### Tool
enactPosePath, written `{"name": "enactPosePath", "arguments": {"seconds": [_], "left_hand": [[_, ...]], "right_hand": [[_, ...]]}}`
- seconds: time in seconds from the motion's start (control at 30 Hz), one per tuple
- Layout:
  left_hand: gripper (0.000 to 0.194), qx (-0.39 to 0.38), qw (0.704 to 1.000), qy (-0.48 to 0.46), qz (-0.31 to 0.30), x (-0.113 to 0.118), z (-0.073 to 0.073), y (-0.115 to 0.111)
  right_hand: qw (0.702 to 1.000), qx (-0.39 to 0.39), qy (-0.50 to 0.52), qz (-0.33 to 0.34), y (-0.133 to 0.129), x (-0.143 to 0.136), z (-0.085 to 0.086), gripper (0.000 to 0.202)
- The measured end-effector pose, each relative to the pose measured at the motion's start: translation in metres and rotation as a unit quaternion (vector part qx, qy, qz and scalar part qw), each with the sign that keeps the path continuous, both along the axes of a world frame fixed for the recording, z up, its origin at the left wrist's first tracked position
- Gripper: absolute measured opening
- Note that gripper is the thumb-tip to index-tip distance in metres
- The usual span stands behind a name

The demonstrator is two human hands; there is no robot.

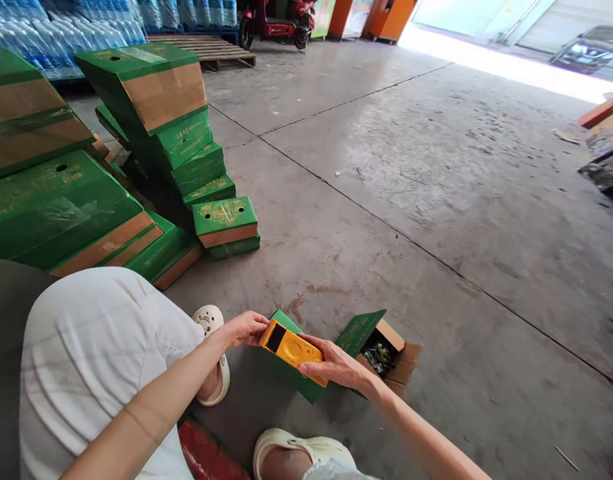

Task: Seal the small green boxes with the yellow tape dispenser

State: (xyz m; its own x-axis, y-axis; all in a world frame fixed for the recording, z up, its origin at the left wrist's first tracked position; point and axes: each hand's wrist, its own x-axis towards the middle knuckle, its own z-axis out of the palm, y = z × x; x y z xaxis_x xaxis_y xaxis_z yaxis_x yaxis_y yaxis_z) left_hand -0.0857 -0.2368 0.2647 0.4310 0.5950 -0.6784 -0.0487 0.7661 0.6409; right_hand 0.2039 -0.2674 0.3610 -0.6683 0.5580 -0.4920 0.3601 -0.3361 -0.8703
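Between my two hands is a yellow oblong device [296, 348] with a dark window at one end and a round recess in its face. I cannot make out its exact kind. My right hand [331, 362] wraps round its right end, thumb across the face. At the opposite end, the closed fingers of my left hand [247, 329] touch the corner by the dark window. Beneath the device a green cardboard flap [301, 387] shows. Just right of it, an opened green carton [389, 333] holds dark, shiny wrapped items, partly hidden by its flap.
Green cartons [164, 100] are stacked at the left, with a smaller box [226, 220] in front. Farther back are packs of bottled water [61, 40], a wooden pallet [211, 50] and a red scooter [279, 27]. Flattened cardboard [609, 137] lies at the right edge.
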Motion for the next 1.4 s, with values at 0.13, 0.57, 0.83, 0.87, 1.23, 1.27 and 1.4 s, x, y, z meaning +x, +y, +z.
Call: {"name": "enactPosePath", "arguments": {"seconds": [0.13, 0.57, 0.83, 0.87, 1.23, 1.27, 1.4], "left_hand": [[0.048, 0.029, 0.999, 0.02, 0.026, 0.0, -0.002, 0.001], [0.031, 0.155, 0.972, 0.159, 0.082, -0.002, -0.011, 0.025], [0.012, 0.207, 0.94, 0.223, 0.152, -0.052, -0.018, 0.064], [0.012, 0.207, 0.94, 0.223, 0.153, -0.051, -0.02, 0.065], [0.015, 0.151, 0.951, 0.215, 0.163, -0.044, -0.042, 0.06], [0.014, 0.152, 0.951, 0.214, 0.162, -0.042, -0.045, 0.059], [0.011, 0.161, 0.952, 0.214, 0.15, -0.033, -0.063, 0.055]], "right_hand": [[0.999, 0.027, -0.035, 0.012, 0.003, -0.001, 0.0, 0.081], [0.997, 0.01, -0.06, -0.038, 0.005, -0.02, 0.023, 0.066], [0.994, 0.009, -0.101, -0.05, -0.004, 0.017, 0.022, 0.074], [0.994, 0.006, -0.098, -0.057, -0.005, 0.018, 0.021, 0.075], [0.993, 0.014, -0.085, -0.078, -0.005, 0.007, 0.024, 0.075], [0.993, 0.02, -0.088, -0.079, -0.005, 0.004, 0.027, 0.076], [0.992, 0.039, -0.094, -0.079, -0.001, -0.012, 0.041, 0.078]]}}
